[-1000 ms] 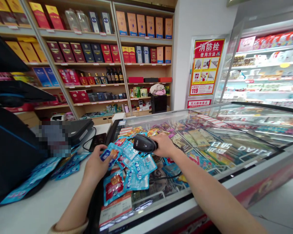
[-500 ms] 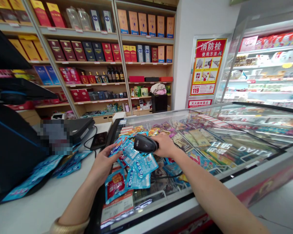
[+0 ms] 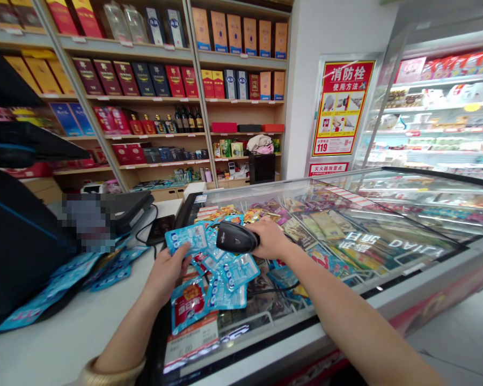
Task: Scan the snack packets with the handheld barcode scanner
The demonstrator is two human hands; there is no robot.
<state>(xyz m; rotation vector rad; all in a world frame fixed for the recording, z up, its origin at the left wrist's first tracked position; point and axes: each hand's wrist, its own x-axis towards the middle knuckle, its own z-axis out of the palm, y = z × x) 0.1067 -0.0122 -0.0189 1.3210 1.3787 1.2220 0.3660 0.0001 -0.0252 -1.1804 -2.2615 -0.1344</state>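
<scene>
A blue snack packet (image 3: 189,237) is pinched in my left hand (image 3: 169,273), its printed back facing up. My right hand (image 3: 271,239) is wrapped round a black barcode scanner (image 3: 234,237), whose head points left toward that packet. Under both hands a loose pile of blue snack packets (image 3: 238,272) lies on the freezer's glass top (image 3: 261,321). One packet with a red front (image 3: 188,304) lies face up at the near edge of the pile. The scanner's dark cable (image 3: 273,291) runs beneath my right forearm.
On the white counter (image 3: 116,316) at left, more blue packets (image 3: 112,276) lie beside a black checkout terminal (image 3: 20,230). A dark phone-like device (image 3: 161,229) rests near the freezer's edge. Shelves of boxed bottles (image 3: 145,80) stand behind, with a lit display fridge (image 3: 438,118) at right.
My left hand has lifted a blue packet from the pile and turned its back upward beside the scanner. My right hand with the scanner has shifted slightly left.
</scene>
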